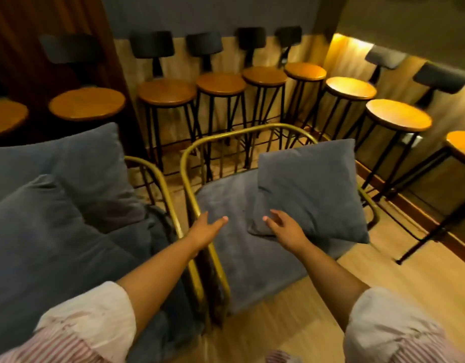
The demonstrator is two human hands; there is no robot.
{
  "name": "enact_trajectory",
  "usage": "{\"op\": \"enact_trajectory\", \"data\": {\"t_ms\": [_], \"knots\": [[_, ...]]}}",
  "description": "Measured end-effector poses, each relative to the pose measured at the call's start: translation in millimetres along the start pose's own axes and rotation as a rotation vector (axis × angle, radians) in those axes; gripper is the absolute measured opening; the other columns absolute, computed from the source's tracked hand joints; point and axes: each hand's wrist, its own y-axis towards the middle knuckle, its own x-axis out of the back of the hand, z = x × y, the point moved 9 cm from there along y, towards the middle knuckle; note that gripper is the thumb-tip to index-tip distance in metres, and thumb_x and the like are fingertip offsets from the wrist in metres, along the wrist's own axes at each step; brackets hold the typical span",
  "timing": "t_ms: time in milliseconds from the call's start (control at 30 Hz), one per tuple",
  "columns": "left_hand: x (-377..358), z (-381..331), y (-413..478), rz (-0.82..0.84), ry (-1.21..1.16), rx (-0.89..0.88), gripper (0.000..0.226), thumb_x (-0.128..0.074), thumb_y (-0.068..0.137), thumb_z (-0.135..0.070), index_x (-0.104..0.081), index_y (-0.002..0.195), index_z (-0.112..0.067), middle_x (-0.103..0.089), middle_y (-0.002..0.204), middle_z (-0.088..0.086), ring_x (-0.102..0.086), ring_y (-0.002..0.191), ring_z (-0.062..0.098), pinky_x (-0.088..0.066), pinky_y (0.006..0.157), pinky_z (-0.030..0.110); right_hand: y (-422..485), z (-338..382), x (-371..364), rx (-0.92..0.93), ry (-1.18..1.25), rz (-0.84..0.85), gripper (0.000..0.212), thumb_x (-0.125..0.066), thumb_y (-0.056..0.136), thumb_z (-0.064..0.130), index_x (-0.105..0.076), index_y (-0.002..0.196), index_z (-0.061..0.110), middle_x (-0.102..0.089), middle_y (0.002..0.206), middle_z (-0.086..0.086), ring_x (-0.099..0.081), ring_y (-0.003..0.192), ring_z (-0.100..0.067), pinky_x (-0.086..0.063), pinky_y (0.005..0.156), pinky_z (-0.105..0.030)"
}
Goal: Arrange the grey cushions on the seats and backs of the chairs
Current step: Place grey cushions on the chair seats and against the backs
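A brass-framed chair (192,158) stands in the middle with a grey seat cushion (226,205) on it. A square grey back cushion (310,189) leans tilted against the chair's right arm. My right hand (283,226) hovers at that cushion's lower left corner, fingers spread, holding nothing. My left hand (207,229) is open above the chair's left rail, empty. On the chair to the left lie two grey cushions, one upright at the back (76,163) and one slumped in front (42,231).
A row of round wooden bar stools (165,91) with black metal legs lines the wall behind the chairs, and more stools (399,113) run along the right side. Light wooden floor (399,258) shows to the right and in front of the middle chair.
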Motion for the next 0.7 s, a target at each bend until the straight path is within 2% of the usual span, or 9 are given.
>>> {"op": "enact_trajectory", "data": {"t_ms": [33,133,200,367,600,700], "knots": [[-20,-12,4,0.015,-0.015,-0.008,0.088,-0.064,0.078,-0.056,-0.03,0.146,-0.011,-0.038,0.149,0.001,-0.041,0.135,0.021,-0.035,0.107,0.027,4,-12,18,-0.011,-0.005,-0.009,0.056,-0.053,0.094,0.035,-0.041,0.141,0.008,-0.051,0.139,-0.016,-0.048,0.127,-0.03,-0.038,0.103,-0.036],[-83,-41,24,0.053,-0.008,-0.017,0.059,-0.056,0.093,-0.027,-0.035,0.143,-0.004,-0.046,0.141,0.006,-0.044,0.132,0.028,-0.037,0.094,0.023,23,-48,81,-0.036,-0.002,-0.076,0.055,-0.054,0.094,0.032,-0.041,0.14,0.006,-0.052,0.137,-0.018,-0.05,0.126,-0.03,-0.038,0.101,-0.034],[-116,-57,34,0.072,0.01,-0.019,0.054,-0.05,0.097,-0.022,-0.032,0.144,-0.003,-0.044,0.142,0.007,-0.042,0.134,0.029,-0.037,0.094,0.026,36,-67,113,-0.065,0.02,-0.105,0.056,-0.054,0.094,0.032,-0.04,0.141,0.006,-0.05,0.14,-0.018,-0.048,0.128,-0.03,-0.038,0.102,-0.035],[-170,-70,75,0.108,0.042,0.031,0.067,-0.048,0.096,-0.036,-0.02,0.149,-0.006,-0.026,0.156,0.008,-0.031,0.142,0.029,-0.03,0.11,0.034,80,-116,173,-0.156,0.086,-0.178,0.061,-0.055,0.093,0.035,-0.036,0.143,0.007,-0.045,0.144,-0.017,-0.044,0.132,-0.031,-0.037,0.103,-0.035],[-201,-96,180,0.092,0.061,0.069,0.071,-0.047,0.095,-0.04,-0.016,0.151,-0.011,-0.026,0.157,0.009,-0.032,0.142,0.029,-0.03,0.11,0.034,197,-148,223,-0.212,0.09,-0.243,0.074,-0.06,0.089,0.038,-0.028,0.146,0.004,-0.034,0.152,-0.016,-0.036,0.138,-0.033,-0.034,0.109,-0.04],[-209,-109,237,0.054,0.078,0.078,0.068,-0.045,0.095,-0.043,-0.017,0.151,-0.018,-0.023,0.159,0.007,-0.03,0.142,0.03,-0.03,0.111,0.039,248,-163,244,-0.24,0.037,-0.294,0.077,-0.063,0.087,0.037,-0.026,0.147,0.005,-0.032,0.153,-0.017,-0.032,0.14,-0.035,-0.031,0.112,-0.043]]}}
